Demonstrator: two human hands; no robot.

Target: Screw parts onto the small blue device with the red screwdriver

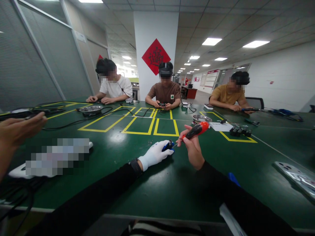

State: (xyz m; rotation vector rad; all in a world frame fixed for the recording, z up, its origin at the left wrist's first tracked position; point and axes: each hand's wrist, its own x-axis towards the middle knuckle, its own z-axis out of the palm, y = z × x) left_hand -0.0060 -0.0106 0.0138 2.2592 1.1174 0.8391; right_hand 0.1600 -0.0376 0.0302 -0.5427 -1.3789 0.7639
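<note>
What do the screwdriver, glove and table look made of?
Screwdriver: handle probably plastic or rubber, smooth-looking red and black; thin greyish shaft, likely metal.
Glove: apparently fabric, matte white, fitted closely.
Table: perhaps green laminate; glossy, given its bright reflections.

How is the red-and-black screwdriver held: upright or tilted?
Tilted: the screwdriver slants in the bare right hand, handle end up, other end down toward the white-gloved left hand.

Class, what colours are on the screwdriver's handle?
Orange-red and black; the screwdriver handle shows best in the head view.
</note>
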